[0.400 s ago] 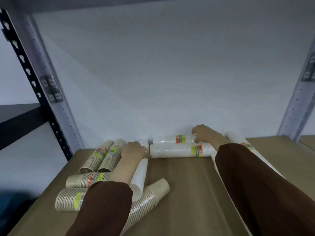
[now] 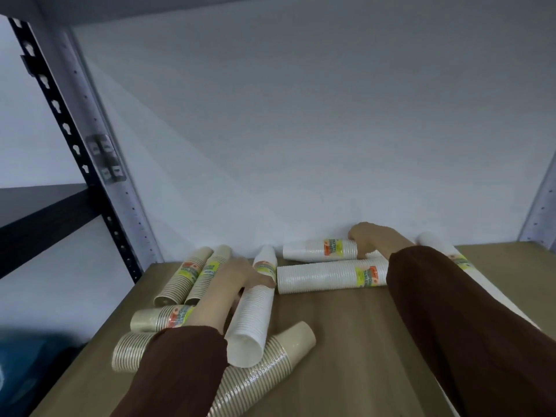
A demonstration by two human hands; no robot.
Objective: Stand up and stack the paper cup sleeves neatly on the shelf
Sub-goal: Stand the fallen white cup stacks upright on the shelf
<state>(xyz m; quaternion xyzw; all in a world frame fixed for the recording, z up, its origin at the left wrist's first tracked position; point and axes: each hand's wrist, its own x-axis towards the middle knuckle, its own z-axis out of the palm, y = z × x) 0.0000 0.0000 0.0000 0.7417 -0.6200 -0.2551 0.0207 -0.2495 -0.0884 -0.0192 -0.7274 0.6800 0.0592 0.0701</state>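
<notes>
Several sleeves of paper cups lie on their sides on the wooden shelf [image 2: 355,341]. My left hand [image 2: 240,273] grips a white sleeve [image 2: 254,314] that points toward the back wall. My right hand [image 2: 368,237] rests on the far white sleeve [image 2: 316,250] near the wall, fingers curled over its end. Another white sleeve [image 2: 325,275] lies crosswise just in front of it. Beige sleeves [image 2: 192,275] lie at the left, and one beige sleeve [image 2: 264,365] lies in front under my left arm. A long white sleeve [image 2: 451,254] is partly hidden behind my right arm.
A grey back wall closes the shelf. Perforated metal uprights [image 2: 99,164] stand at the left and at the right [image 2: 541,212]. A dark shelf [image 2: 36,212] runs off to the left. Bare wood shows in the middle and the right front.
My left hand has slid a little further over the white sleeve. My right hand stays on the far white sleeve.
</notes>
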